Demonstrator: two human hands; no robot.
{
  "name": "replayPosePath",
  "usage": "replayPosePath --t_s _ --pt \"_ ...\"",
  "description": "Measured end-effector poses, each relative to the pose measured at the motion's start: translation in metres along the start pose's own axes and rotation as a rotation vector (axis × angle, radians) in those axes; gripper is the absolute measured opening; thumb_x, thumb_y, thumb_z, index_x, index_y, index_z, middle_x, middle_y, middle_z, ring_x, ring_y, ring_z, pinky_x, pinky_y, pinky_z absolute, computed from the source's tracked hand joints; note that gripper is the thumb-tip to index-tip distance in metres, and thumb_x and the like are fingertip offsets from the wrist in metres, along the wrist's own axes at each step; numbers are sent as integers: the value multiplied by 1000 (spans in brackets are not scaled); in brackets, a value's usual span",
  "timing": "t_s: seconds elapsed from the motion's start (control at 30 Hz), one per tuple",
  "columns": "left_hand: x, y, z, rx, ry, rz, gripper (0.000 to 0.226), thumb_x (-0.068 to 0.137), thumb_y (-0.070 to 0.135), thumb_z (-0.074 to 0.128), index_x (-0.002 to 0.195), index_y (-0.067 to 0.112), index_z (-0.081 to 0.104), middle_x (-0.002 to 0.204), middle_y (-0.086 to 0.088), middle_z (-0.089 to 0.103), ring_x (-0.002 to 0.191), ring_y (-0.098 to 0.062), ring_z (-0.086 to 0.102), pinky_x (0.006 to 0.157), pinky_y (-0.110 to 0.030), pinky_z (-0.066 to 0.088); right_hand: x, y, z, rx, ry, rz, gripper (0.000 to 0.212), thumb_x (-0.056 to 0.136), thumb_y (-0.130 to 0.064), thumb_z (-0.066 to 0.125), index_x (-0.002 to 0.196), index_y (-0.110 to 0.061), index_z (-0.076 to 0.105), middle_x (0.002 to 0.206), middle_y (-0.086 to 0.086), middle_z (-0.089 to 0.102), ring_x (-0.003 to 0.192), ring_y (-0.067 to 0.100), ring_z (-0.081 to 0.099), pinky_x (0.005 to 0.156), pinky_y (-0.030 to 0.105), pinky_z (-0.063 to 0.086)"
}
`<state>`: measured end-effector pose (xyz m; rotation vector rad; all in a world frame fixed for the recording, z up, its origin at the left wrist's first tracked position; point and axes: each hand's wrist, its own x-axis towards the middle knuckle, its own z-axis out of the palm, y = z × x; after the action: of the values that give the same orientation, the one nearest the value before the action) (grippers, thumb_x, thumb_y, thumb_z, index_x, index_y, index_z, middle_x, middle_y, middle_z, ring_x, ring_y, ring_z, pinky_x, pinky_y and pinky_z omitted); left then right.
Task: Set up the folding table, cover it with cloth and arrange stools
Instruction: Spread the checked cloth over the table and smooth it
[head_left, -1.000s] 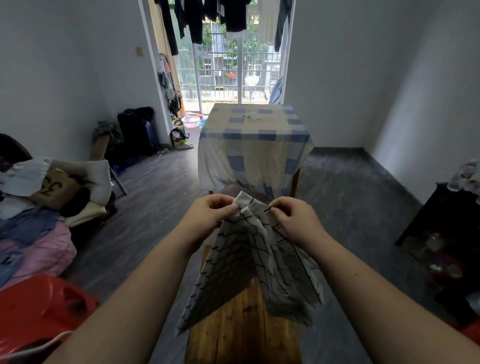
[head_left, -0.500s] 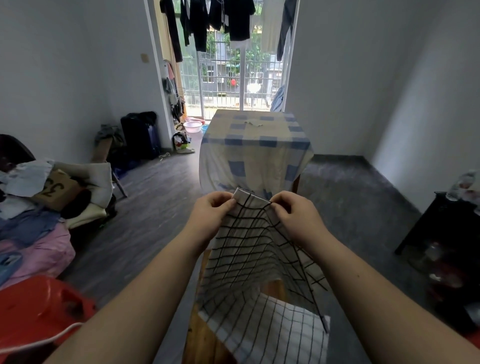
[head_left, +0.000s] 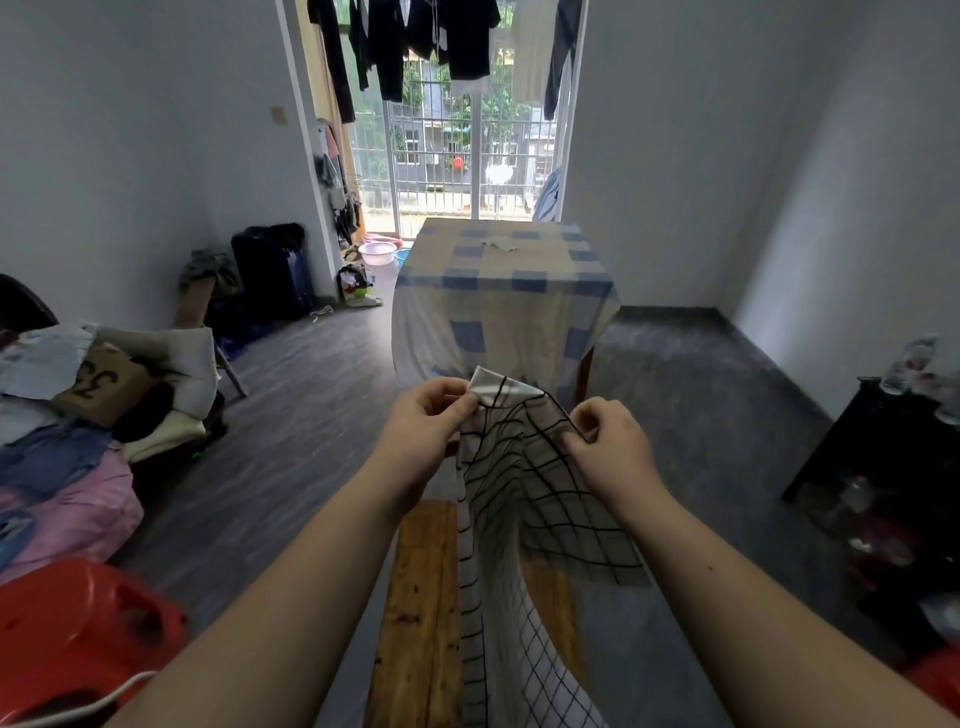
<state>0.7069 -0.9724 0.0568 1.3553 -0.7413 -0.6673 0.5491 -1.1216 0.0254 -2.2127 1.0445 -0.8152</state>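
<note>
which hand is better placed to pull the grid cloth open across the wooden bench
Right, probably. The right hand pinches the checked cloth at its spread edge, with bare wooden bench and hanging fabric below. The left hand pinches the top corner and could anchor it.

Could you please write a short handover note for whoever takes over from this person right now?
Left hand and right hand each pinch the top edge of the checked cloth, which hangs over the wooden bench.
The table ahead already stands under a blue-and-cream cloth.
A red stool sits at the near left.
Left: spread the checked cloth, probably over the bench, and arrange the stools.
</note>
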Motion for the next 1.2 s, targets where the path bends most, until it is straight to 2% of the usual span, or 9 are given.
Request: replayPosePath --t_s 0.2,0.37,0.5,0.63,0.73,0.87,0.93,1.1,1.2 --pt "-9 0 -20 229 -157 57 15 92 15 63 106 19 66 108 -13 68 102 -33 66 87 -47 57 6 -10 -7 38 122 -80 12 85 -9 66 84 -20 69 87 1 62 82 19 58 79 37 49" --pt "-7 7 -42 15 -344 -8 48 79 35 71 126 26 64 118 -15 57 107 -32 58 93 -50 49 7 -17 -10 19 103 -164 18 85 -9 63 82 -25 71 85 -5 61 80 14 58 76 38 50" --pt "-2 14 -38 256 -393 105 43 92 1 57 120 31 71 120 -17 63 113 -38 59 98 -56 50 8 -21 -11 48 138 -214 21 85 -6 63 87 -23 76 85 -9 62 81 11 59 76 37 52" --pt "0 18 -22 475 -420 199 53 90 -9 58 112 36 74 111 6 73 105 -20 68 95 -45 55 7 -25 -13 55 159 -244 22 85 -6 63 89 -23 77 86 -11 63 82 10 60 75 35 52" --pt "6 15 -17 522 -340 279 42 87 4 71 106 41 73 103 6 73 94 -15 69 89 -38 57 9 -22 -14 46 163 -244 22 85 -5 64 91 -21 77 88 -10 65 84 10 62 78 35 53" --pt "21 10 -15 554 -289 315 45 84 0 73 103 41 73 100 10 74 94 -11 69 88 -33 56 11 -17 -17 45 167 -249 23 83 -3 65 90 -21 77 88 -9 68 85 9 63 80 32 52" --pt "28 7 -13 593 -322 319 39 82 1 75 100 36 75 99 14 72 92 -4 67 87 -27 54 11 -15 -18 67 167 -249 24 82 -1 65 88 -21 77 87 -10 68 84 4 61 79 26 50" --pt "45 10 -6 823 -417 424 69 79 -13 66 100 53 64 115 24 51 101 -2 56 84 -17 47 11 -19 -22 78 110 -302 26 80 -1 64 86 -24 76 85 -12 68 85 2 61 76 13 46" --pt "52 18 -1 881 -503 485 64 78 -18 60 103 42 66 113 24 50 97 3 54 82 -15 44 14 -21 -24 96 122 -299 25 80 0 65 86 -21 77 86 -12 70 86 3 62 77 12 46"
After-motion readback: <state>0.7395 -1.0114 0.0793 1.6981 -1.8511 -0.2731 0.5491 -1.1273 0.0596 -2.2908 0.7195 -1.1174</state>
